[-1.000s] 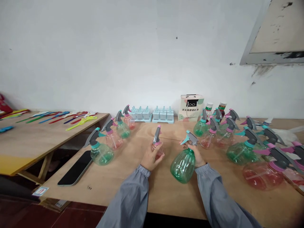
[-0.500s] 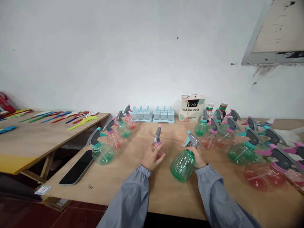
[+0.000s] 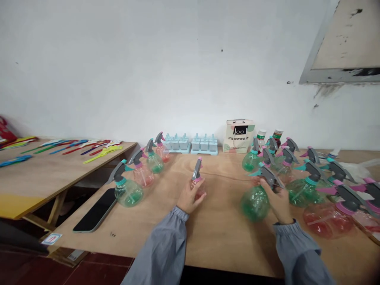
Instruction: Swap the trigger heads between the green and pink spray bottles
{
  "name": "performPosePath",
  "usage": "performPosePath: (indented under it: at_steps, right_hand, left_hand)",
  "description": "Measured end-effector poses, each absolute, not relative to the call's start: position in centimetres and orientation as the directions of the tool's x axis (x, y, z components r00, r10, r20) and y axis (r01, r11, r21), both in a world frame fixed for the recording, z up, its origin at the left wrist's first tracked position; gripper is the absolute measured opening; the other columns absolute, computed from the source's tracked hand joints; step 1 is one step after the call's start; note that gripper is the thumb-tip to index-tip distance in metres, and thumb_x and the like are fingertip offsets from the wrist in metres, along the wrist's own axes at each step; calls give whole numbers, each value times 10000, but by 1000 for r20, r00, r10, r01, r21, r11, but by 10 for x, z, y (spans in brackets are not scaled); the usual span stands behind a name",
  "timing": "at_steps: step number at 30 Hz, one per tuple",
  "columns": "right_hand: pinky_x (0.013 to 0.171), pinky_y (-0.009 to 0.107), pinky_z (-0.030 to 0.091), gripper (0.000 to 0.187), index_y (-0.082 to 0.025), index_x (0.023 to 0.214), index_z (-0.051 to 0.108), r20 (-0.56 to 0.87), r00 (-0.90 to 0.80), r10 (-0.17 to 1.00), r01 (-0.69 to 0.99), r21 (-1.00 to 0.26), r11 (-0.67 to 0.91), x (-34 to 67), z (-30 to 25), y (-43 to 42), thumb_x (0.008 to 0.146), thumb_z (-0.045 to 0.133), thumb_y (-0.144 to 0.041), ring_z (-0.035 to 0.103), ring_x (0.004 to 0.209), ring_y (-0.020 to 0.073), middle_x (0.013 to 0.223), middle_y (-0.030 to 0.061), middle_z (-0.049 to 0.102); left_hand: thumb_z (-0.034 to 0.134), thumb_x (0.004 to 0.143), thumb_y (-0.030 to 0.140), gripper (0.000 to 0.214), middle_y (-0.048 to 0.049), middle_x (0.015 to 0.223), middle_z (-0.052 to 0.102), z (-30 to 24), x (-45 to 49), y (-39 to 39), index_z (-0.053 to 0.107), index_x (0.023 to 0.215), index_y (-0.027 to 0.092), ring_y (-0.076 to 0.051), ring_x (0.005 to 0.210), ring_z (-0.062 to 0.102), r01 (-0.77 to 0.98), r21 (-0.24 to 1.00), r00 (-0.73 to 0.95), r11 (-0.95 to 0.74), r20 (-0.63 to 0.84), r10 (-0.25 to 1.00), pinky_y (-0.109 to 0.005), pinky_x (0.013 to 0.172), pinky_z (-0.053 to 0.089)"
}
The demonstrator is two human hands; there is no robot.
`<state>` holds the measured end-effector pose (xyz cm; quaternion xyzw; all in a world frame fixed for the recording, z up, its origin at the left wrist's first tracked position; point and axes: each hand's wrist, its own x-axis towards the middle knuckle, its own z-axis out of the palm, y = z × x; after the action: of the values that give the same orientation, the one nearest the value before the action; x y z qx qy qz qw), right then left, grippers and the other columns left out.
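Near the middle of the table, my left hand (image 3: 190,197) is wrapped round a pink spray bottle (image 3: 197,176) with a grey and pink trigger head. The bottle stands upright and my fingers cover much of its body. My right hand (image 3: 277,200) grips a green spray bottle (image 3: 255,204) by its neck, just under the grey and teal head. That bottle is slightly blurred and tilted. Right beside it stands a group of pink and green spray bottles, among them a green one (image 3: 303,192) and a pink one (image 3: 328,219) lying lower in front.
Several spray bottles (image 3: 129,192) form a row at the left, beside a black phone (image 3: 95,210). Blue popsicle molds (image 3: 204,145), a paper bag (image 3: 238,136) and two capped bottles (image 3: 278,138) line the wall. Colourful flat strips (image 3: 103,152) lie on another table (image 3: 59,174).
My right hand has carried the green spray bottle to the right, toward the group of bottles there. My left hand stays on the pink spray bottle.
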<state>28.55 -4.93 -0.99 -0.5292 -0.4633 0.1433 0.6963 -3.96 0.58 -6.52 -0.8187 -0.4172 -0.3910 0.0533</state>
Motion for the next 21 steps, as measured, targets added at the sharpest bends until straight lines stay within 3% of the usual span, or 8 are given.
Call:
performPosePath:
  at_steps: [4, 9, 12, 15, 19, 21]
  right_hand:
    - [869, 419, 505, 479, -193, 1045, 697, 576, 632, 518, 522, -811, 265, 324, -15, -61, 760, 674, -577, 651, 876, 234, 919, 50, 713]
    - [843, 422, 494, 615, -182, 1045, 679, 589, 680, 436, 600, -789, 129, 342, -24, -58, 728, 598, -703, 652, 890, 279, 893, 76, 702]
    - [825, 434, 499, 637, -174, 1050, 665, 607, 664, 437, 618, -774, 135, 342, -24, -48, 747, 558, -724, 662, 884, 302, 896, 102, 699]
    - [911, 470, 484, 581, -188, 1071, 640, 664, 606, 438, 659, -728, 190, 342, -23, -37, 798, 532, -689, 645, 1009, 322, 1007, 127, 683]
    - [1034, 587, 407, 724, -177, 1295, 492, 735, 594, 328, 699, -673, 241, 344, -30, -32, 768, 596, -662, 519, 1234, 371, 1273, 178, 551]
    - [1021, 662, 378, 716, -200, 1357, 433, 723, 564, 398, 707, -672, 219, 342, -38, -36, 810, 513, -655, 438, 1301, 422, 1328, 198, 488]
  left_hand:
    - [630, 873, 382, 570, -159, 1328, 481, -66, -39, 6, 499, 1410, 241, -286, 1228, 564, 724, 251, 340, -643, 681, 649, -407, 984, 522]
    - [625, 878, 371, 565, -154, 1304, 502, -64, -38, 5, 493, 1412, 241, -283, 1234, 562, 715, 252, 346, -652, 683, 644, -405, 987, 518]
    - [617, 884, 364, 559, -154, 1299, 506, -62, -39, 4, 492, 1414, 240, -278, 1217, 572, 713, 252, 353, -655, 677, 645, -399, 970, 524]
    - [618, 883, 359, 565, -156, 1303, 508, -61, -39, 4, 488, 1420, 241, -281, 1217, 570, 714, 250, 360, -654, 670, 649, -400, 960, 528]
    - [627, 877, 361, 568, -164, 1318, 500, -61, -40, 4, 494, 1415, 237, -291, 1235, 557, 720, 251, 357, -647, 665, 656, -409, 970, 523]
    - [623, 879, 360, 563, -164, 1311, 504, -61, -39, 4, 497, 1414, 236, -293, 1235, 557, 721, 258, 350, -643, 665, 660, -417, 979, 519]
